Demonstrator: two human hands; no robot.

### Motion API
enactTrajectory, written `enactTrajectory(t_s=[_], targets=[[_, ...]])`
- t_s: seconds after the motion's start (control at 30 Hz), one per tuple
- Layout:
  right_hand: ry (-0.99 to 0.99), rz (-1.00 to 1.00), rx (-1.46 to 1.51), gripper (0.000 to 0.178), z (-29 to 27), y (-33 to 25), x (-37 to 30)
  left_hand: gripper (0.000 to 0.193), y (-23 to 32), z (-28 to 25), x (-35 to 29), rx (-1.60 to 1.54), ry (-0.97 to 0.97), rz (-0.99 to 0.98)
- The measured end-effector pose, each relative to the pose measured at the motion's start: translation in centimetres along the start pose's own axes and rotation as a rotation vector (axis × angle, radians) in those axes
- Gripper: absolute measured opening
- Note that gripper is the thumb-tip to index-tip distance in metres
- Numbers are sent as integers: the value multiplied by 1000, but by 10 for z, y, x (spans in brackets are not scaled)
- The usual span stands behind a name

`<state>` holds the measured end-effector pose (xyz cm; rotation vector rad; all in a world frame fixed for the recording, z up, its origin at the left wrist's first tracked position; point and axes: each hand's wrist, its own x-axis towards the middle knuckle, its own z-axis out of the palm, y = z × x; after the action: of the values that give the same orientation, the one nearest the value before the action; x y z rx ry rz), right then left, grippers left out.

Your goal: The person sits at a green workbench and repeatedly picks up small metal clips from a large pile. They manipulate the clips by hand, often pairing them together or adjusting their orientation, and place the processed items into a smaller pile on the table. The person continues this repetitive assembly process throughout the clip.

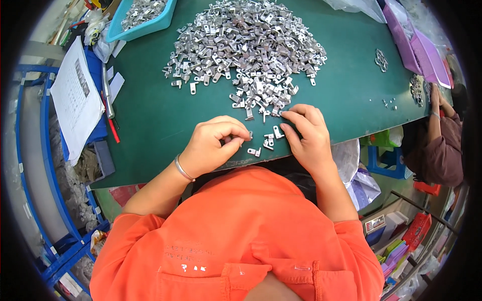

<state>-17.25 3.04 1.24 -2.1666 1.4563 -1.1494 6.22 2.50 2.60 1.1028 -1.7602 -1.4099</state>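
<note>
A green table bears a heap of silver brackets straight ahead. The right hand, nearer it, has thumb and forefinger parted; the left hand pinches a small metal piece (its shape mostly hidden). Loose brackets between them clutter the way, the farthest pointing lengthwise away, near the right thumb.

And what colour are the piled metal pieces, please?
The metal pieces are silvery; see the head view.

Metal brackets look shiny, the tabletop smooth.
</note>
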Motion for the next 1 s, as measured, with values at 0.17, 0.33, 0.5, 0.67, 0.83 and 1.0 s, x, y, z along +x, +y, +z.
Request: enactTrajectory(t_s=[0.17, 0.33, 0.5, 0.67, 0.83, 1.0], targets=[[-105, -28, 135, 13, -3, 6, -5, 17, 2, 4, 7, 293, 107, 159], [-66, -28, -24, 14, 17, -11, 9, 26, -3, 13, 24, 558, 191, 245], [-114, 49, -79, 14, 25, -13, 10, 25, -2, 7, 25, 615, 165, 267], [-243, 483, 574, 7, 2, -10, 10, 27, -7, 1, 24, 571, 132, 236], [-304, 641, 785, 10, -8, -8, 6, 20, -7, 3, 22, 413, 128, 152], [-264, 162, 276, 5, -11, -15, 1, 15, 5, 4, 16, 287, 136, 54]])
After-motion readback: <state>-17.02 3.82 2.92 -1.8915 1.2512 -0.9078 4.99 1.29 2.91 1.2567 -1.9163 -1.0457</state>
